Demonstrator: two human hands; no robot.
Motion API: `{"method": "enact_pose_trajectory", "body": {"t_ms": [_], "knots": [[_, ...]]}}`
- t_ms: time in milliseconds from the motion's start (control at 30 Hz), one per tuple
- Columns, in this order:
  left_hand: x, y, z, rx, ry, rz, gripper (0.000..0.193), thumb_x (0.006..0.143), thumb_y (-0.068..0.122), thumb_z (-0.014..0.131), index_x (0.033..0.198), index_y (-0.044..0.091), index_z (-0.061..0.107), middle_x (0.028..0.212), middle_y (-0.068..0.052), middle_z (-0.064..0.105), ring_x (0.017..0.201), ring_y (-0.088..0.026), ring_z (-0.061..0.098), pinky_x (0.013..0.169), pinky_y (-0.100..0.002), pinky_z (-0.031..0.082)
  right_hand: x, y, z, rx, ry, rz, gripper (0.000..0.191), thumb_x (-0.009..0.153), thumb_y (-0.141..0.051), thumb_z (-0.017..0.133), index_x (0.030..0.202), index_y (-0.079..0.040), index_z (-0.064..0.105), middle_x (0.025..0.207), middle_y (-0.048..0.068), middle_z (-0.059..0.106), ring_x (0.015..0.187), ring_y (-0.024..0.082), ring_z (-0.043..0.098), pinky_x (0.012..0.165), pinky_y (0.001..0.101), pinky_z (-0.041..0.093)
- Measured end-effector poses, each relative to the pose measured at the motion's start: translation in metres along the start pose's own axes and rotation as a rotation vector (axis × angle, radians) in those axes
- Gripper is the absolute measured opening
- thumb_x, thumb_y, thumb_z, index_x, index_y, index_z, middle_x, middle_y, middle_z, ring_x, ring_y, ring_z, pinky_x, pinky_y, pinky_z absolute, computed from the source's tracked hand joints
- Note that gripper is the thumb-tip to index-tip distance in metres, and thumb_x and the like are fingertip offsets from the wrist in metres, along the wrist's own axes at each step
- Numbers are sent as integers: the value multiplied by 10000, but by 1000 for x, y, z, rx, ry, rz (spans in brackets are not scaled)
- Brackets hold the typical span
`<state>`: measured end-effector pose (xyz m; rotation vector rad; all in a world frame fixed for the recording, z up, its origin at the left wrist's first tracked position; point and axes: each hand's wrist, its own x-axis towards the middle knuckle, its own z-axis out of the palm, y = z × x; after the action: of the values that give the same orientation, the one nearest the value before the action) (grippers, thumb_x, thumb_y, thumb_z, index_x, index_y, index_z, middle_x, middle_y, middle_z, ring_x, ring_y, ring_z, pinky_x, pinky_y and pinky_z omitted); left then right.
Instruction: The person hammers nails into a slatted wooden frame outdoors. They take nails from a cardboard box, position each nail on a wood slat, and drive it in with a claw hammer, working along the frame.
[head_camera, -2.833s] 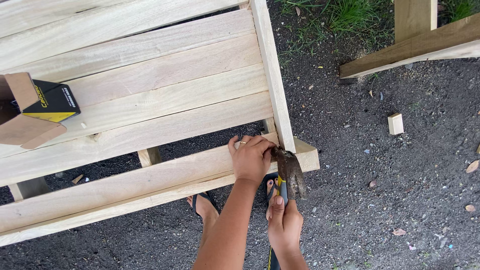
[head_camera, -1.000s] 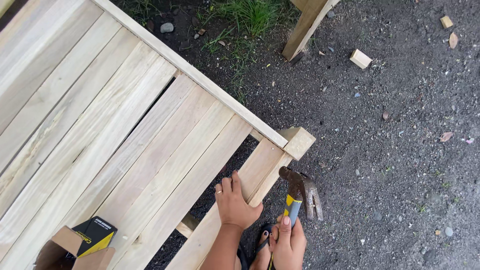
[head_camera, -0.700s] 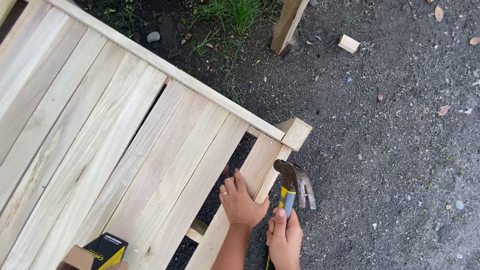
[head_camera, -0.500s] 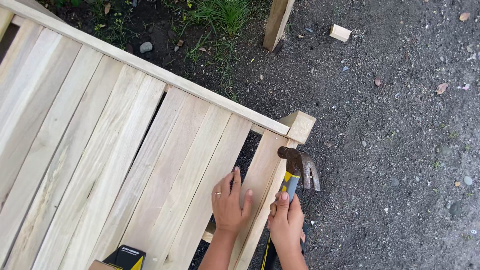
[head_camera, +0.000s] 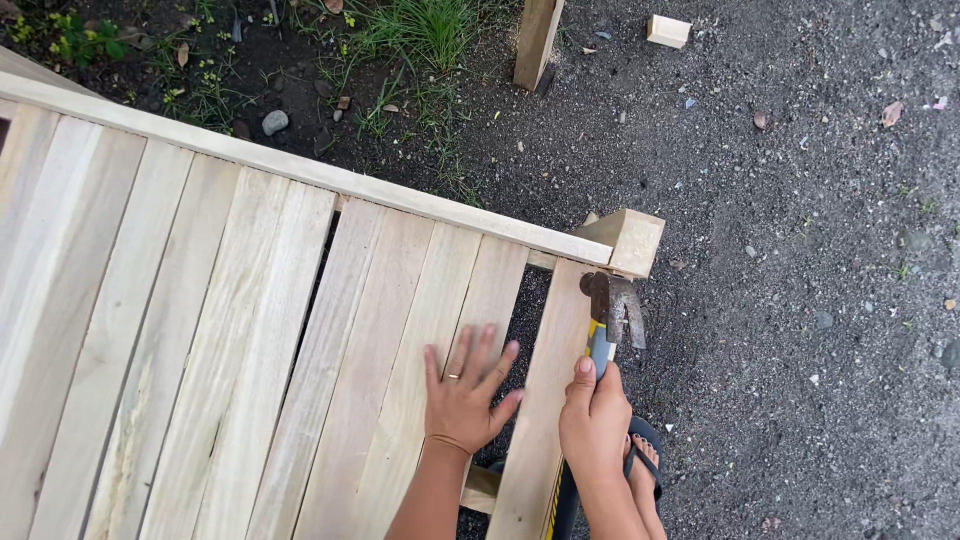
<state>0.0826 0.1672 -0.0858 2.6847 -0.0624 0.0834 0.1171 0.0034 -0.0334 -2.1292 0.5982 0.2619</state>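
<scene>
My left hand (head_camera: 464, 392) lies flat with fingers spread on a pale wooden slat (head_camera: 400, 360) of a slatted wooden panel (head_camera: 200, 330). My right hand (head_camera: 594, 412) grips the blue and yellow handle of a claw hammer (head_camera: 611, 308). Its rusty head rests against the right edge of the outermost slat (head_camera: 545, 400), just below a square post end (head_camera: 632, 240). A dark gap separates the outermost slat from the one under my left hand.
A long rail (head_camera: 300, 172) caps the slats' far ends. Dark gravel ground (head_camera: 800, 300) lies to the right, with a small wood offcut (head_camera: 668, 30) and an upright timber (head_camera: 536, 40) at the top. Grass and stones (head_camera: 400, 40) lie beyond the rail. My sandalled foot (head_camera: 644, 470) stands below.
The view has swung so the panel fills more of the frame and the yellow-black box has left it. My left hand slid from the outer slat onto the neighbouring one and flattened.
</scene>
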Motion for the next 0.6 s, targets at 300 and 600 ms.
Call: {"method": "enact_pose_trajectory", "body": {"t_ms": [300,600], "knots": [[-1,-11,8,-39,-176,214,446,944,395,596,1380,307,622,1642,82,334,1547,-234,174,1167,-729,83,-13,10,-9,396,-52,148,361,1034,-393,473,965,-41,507,597,-22,427,463,64,379,396,252,323],[2,-10,8,-36,-284,176,666,773,117,613,1407,321,591,1643,47,305,1532,-236,156,1164,-714,62,-3,-9,10,179,21,27,387,1068,-401,462,955,-36,525,598,-36,481,490,40,431,434,226,365]]}}
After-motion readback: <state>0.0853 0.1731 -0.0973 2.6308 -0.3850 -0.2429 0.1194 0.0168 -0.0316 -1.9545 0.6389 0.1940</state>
